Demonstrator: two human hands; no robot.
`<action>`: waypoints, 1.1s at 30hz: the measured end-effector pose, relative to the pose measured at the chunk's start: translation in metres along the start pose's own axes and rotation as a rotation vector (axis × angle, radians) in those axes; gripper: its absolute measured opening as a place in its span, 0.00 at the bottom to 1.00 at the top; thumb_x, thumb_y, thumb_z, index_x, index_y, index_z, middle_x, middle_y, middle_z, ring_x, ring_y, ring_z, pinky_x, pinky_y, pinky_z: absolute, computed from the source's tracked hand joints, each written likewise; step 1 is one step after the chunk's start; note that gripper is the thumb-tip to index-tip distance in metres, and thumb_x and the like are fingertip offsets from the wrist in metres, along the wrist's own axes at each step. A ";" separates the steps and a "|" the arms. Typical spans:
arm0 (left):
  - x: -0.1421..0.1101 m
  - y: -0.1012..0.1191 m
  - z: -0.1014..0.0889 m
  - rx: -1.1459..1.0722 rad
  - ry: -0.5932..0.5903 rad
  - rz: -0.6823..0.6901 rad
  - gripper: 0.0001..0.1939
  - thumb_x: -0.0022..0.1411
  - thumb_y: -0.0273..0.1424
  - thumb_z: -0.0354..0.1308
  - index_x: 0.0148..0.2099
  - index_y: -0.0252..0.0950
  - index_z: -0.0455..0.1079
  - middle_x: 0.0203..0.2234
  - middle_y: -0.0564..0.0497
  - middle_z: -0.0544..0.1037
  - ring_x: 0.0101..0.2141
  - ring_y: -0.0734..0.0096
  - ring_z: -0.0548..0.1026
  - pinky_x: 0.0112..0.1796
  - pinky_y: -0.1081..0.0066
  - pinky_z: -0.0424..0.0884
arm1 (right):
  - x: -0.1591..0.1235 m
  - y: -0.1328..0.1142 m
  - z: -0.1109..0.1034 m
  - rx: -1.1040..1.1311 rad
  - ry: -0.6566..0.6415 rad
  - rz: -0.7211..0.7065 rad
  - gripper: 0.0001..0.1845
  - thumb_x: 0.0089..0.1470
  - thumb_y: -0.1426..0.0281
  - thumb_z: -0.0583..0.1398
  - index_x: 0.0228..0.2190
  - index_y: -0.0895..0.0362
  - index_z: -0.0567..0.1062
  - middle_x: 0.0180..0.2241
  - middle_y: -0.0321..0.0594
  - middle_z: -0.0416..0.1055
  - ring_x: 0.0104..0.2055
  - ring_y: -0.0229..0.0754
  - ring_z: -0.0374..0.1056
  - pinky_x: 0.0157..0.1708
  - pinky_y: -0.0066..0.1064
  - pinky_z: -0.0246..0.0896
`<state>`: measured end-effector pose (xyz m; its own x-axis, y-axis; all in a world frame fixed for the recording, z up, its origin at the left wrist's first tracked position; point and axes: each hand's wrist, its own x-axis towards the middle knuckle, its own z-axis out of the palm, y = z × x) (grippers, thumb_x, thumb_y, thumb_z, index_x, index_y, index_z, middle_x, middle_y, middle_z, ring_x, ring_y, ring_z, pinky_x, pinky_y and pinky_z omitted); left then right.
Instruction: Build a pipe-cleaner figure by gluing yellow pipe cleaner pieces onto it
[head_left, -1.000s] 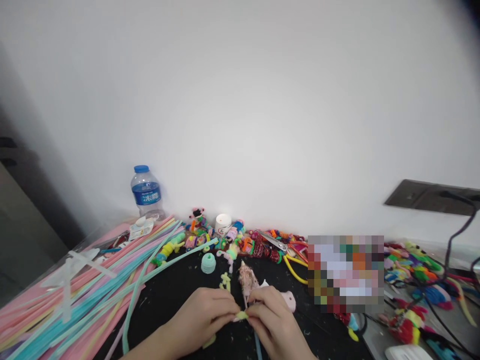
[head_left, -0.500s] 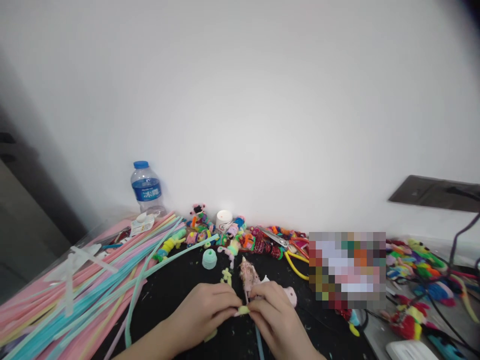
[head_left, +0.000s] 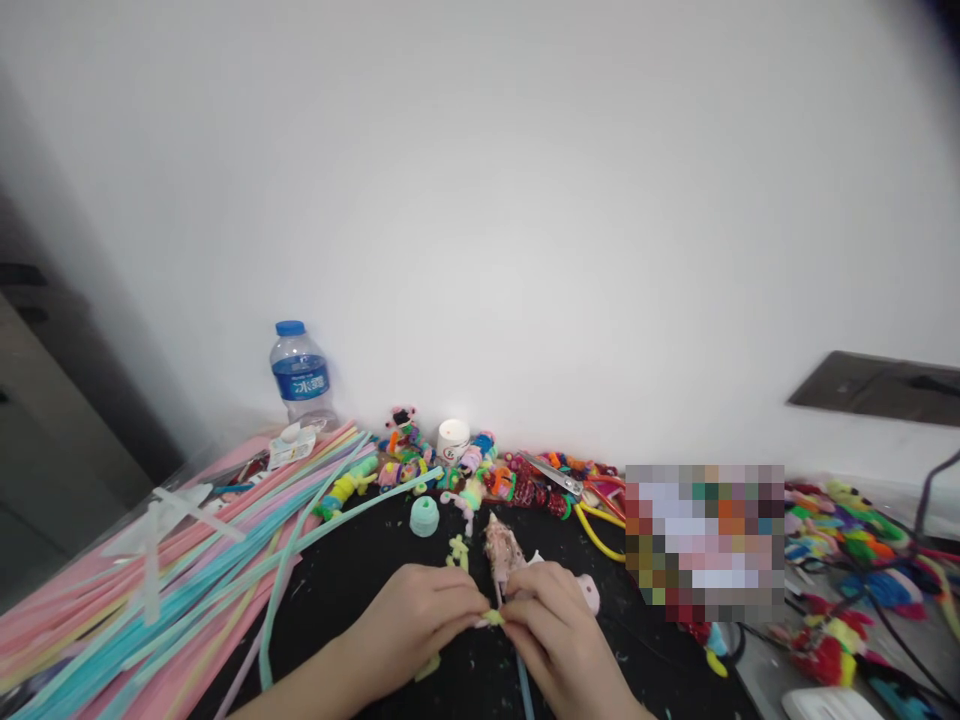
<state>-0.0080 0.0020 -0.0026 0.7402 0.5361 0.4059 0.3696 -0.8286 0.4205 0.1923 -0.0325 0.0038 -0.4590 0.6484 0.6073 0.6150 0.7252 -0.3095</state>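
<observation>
My left hand (head_left: 412, 625) and my right hand (head_left: 559, 630) meet low in the middle of the view, above a black mat (head_left: 345, 590). Both are closed in a pinch on one small yellow-green fuzzy piece (head_left: 493, 618) between the fingertips. A thin blue stem (head_left: 523, 690) runs down from under my right hand. Just behind the fingers lie a pale pink fuzzy figure (head_left: 501, 545) and a small yellow-green figure (head_left: 457, 551).
A big sheaf of pink, blue and green pipe cleaners (head_left: 165, 580) covers the left side. A water bottle (head_left: 301, 375), a white cup (head_left: 453, 437), a mint green cap (head_left: 424, 516), scissors (head_left: 553, 476) and many coloured fuzzy figures (head_left: 847, 530) line the wall. Dark cables (head_left: 911, 520) hang at right.
The view has shifted slightly, so everything sits a little further right. Both hands stay pinched on the same yellow-green piece, with only small finger movements.
</observation>
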 end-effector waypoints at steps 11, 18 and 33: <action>-0.001 -0.002 -0.001 0.064 -0.008 0.010 0.11 0.66 0.28 0.44 0.37 0.35 0.68 0.28 0.52 0.75 0.29 0.74 0.72 0.29 0.77 0.63 | -0.002 0.002 0.003 0.063 -0.013 0.041 0.07 0.53 0.79 0.56 0.31 0.55 0.70 0.32 0.40 0.69 0.35 0.42 0.64 0.34 0.34 0.60; -0.001 -0.001 0.001 0.084 -0.004 0.032 0.11 0.66 0.28 0.44 0.38 0.35 0.67 0.29 0.52 0.75 0.29 0.74 0.72 0.29 0.76 0.62 | -0.005 0.004 0.006 0.073 -0.015 0.059 0.07 0.53 0.79 0.56 0.31 0.55 0.70 0.33 0.40 0.69 0.36 0.41 0.64 0.35 0.34 0.61; -0.001 -0.001 0.000 0.053 0.013 0.001 0.10 0.66 0.27 0.44 0.38 0.35 0.67 0.29 0.51 0.75 0.29 0.73 0.72 0.29 0.77 0.63 | -0.003 0.003 0.004 0.131 -0.015 0.090 0.08 0.53 0.79 0.55 0.32 0.55 0.71 0.34 0.41 0.68 0.37 0.42 0.65 0.36 0.33 0.63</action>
<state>-0.0089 0.0025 -0.0036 0.7333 0.5369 0.4172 0.3983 -0.8365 0.3764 0.1933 -0.0311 -0.0021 -0.4157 0.7152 0.5619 0.5659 0.6870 -0.4558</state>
